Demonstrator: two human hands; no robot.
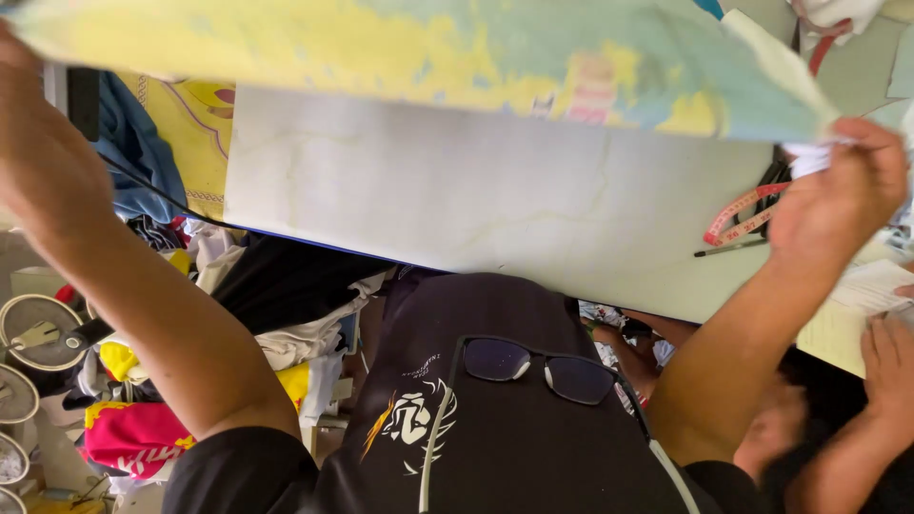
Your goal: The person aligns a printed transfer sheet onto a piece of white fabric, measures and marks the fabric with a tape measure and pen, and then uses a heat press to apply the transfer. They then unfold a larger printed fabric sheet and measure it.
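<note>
A large printed cloth (457, 52), yellow and pale blue-green, is stretched across the top of the view between my two raised arms. My left hand (43, 162) is blurred at the left edge and grips the cloth's left end. My right hand (838, 195) pinches the cloth's white right corner above the white table (476, 190). Dark-framed glasses (538, 366) hang on the front of my black shirt.
A red measuring tape (745, 214) and a pen (728, 249) lie on the table near my right hand, beside a sheet of paper (871, 286). Another person's hand (890, 366) rests at the lower right. Piles of clothes (238, 314) fill the left side.
</note>
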